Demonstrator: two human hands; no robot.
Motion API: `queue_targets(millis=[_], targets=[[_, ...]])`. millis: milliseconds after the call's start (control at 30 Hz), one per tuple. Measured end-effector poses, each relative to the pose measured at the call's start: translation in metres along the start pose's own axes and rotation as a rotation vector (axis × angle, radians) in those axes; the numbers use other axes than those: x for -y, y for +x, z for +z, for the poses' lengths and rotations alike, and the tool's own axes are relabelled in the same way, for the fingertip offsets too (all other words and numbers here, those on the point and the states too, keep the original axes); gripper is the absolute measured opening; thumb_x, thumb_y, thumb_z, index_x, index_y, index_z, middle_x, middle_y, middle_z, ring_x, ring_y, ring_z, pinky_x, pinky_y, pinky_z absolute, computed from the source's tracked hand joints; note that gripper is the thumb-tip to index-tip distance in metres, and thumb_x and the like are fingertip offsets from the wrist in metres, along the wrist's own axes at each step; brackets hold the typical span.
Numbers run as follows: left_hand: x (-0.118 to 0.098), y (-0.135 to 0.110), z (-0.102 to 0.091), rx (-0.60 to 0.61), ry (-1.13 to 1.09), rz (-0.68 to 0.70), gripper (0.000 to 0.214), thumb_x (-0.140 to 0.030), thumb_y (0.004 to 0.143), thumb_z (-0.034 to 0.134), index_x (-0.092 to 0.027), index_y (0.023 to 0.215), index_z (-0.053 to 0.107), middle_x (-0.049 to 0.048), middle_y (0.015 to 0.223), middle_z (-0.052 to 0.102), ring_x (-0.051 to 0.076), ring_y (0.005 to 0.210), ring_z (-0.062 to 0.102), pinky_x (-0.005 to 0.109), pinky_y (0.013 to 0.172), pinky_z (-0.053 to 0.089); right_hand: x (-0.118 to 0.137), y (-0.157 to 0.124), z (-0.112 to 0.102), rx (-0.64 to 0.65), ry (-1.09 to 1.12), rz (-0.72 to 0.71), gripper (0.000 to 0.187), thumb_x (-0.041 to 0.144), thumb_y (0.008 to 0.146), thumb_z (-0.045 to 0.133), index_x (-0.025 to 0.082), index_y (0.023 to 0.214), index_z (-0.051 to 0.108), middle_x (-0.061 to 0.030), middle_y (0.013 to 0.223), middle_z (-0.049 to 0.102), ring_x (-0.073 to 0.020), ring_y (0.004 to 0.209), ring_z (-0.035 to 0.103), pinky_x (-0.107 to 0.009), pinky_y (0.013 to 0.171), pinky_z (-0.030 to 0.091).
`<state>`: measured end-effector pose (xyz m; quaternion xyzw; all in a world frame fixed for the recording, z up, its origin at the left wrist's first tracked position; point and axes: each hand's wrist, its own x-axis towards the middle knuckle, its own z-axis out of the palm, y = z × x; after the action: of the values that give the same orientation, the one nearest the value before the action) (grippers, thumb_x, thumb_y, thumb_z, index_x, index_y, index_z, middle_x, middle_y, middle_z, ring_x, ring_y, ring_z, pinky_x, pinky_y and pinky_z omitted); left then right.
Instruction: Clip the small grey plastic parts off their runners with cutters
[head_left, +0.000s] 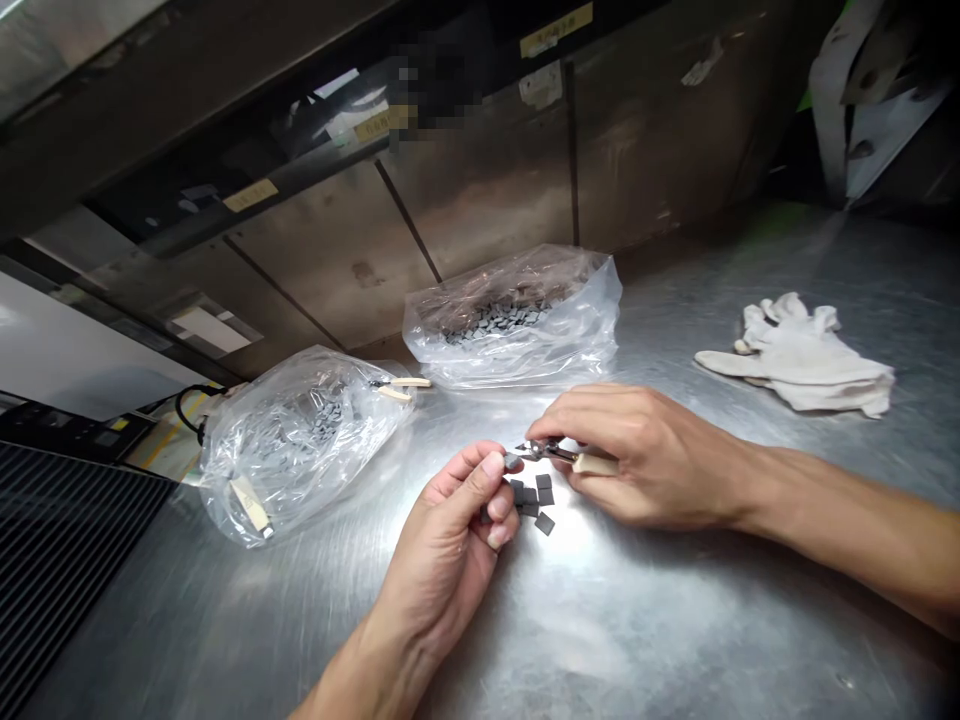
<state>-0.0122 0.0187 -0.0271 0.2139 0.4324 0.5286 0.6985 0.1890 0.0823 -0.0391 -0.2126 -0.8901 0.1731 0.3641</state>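
Note:
Between thumb and forefinger, my left hand [457, 540] pinches a small dark grey square piece [512, 461]; its other fingers are curled. My right hand [637, 455] is wrapped round cutting pliers [551, 450] with cream handles. Their jaws look slightly parted and point left, close beside the pinched piece; whether they touch it I cannot tell. Just below the pliers, several loose grey square pieces [545, 523] lie on the metal table, some partly behind my left fingers.
At the back, a clear plastic bag [517, 355] holds many grey pieces. Another clear bag [300, 470] with pieces lies left, a second cream-handled tool [405, 388] at its edge. White gloves [817, 360] lie right. A metal cabinet wall [480, 210] bounds the metal table [637, 620].

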Motion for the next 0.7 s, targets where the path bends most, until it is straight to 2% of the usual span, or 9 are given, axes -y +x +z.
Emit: queue_targets(millis=[200, 700], targets=[[-0.0016, 0.0, 0.0014, -0.019, -0.006, 0.027, 0.011, -0.016, 0.085, 0.079, -0.011, 0.09, 0.07, 0.0003, 0.082, 0.056, 0.004, 0.058, 0.046, 0.015, 0.047, 0.04, -0.0052, -0.0021, -0.0022, 0.116, -0.115, 0.025, 0.029, 0.009, 0.083, 0.054, 0.017, 0.107, 0.068, -0.0063, 0.092, 0.069, -0.0207, 0.084, 0.061, -0.035, 0.082, 0.045], [-0.0005, -0.0014, 0.0002, -0.01, 0.021, 0.019, 0.009, -0.015, 0.088, 0.075, -0.009, 0.093, 0.074, 0.0001, 0.077, 0.054, 0.005, 0.059, 0.047, 0.014, 0.048, 0.042, -0.0016, -0.0036, 0.0011, 0.148, -0.109, 0.068, 0.023, 0.012, 0.087, 0.058, 0.015, 0.106, 0.07, -0.0034, 0.088, 0.066, -0.0186, 0.08, 0.058, -0.033, 0.077, 0.042]])
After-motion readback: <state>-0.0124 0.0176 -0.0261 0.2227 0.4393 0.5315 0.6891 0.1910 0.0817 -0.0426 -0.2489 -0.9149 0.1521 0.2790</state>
